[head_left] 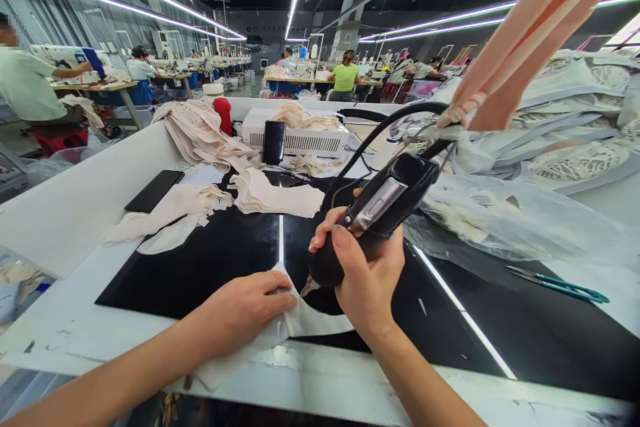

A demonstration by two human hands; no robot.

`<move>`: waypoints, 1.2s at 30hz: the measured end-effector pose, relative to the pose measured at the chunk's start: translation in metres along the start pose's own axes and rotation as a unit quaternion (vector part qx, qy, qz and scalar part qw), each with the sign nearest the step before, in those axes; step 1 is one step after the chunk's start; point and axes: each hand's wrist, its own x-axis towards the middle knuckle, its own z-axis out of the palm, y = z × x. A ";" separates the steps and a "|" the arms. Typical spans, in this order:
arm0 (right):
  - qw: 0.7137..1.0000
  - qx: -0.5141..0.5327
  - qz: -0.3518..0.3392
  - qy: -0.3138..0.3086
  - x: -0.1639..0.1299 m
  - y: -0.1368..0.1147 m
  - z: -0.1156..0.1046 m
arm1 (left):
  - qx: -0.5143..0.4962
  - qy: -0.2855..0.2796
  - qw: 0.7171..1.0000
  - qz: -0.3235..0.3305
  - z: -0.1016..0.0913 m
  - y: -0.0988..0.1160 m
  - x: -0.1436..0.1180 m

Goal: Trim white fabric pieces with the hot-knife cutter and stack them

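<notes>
hands at work — left hand (245, 312) flat on the fabric piece (310, 320), right hand (363, 273) gripping the black tool (380, 210) just above it.

no lettering, brand or number can be read anywhere in this view. the sign on the far pillar (347, 37) shows only a small triangle mark, its writing too blurred to make out. the black handheld tool (373, 217) carries a plain silver plate with no visible print.
</notes>
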 end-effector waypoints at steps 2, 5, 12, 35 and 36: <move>1.000 -0.003 0.004 0.009 -0.001 -0.005 -0.006 | 0.006 0.003 1.000 0.009 0.000 -0.002 -0.001; 1.000 -0.009 -0.007 0.021 -0.003 -0.015 -0.017 | 0.014 0.015 0.999 0.026 0.000 -0.003 -0.002; 0.999 -0.033 -0.015 0.036 -0.014 -0.027 -0.036 | 0.009 0.052 0.998 0.045 0.004 0.014 0.010; 0.999 0.000 0.002 0.039 -0.019 -0.023 -0.019 | -0.004 0.043 0.999 0.004 0.025 0.028 -0.007; 0.999 0.003 0.005 0.032 -0.020 -0.023 -0.018 | -0.005 0.044 0.999 0.004 0.024 0.029 -0.007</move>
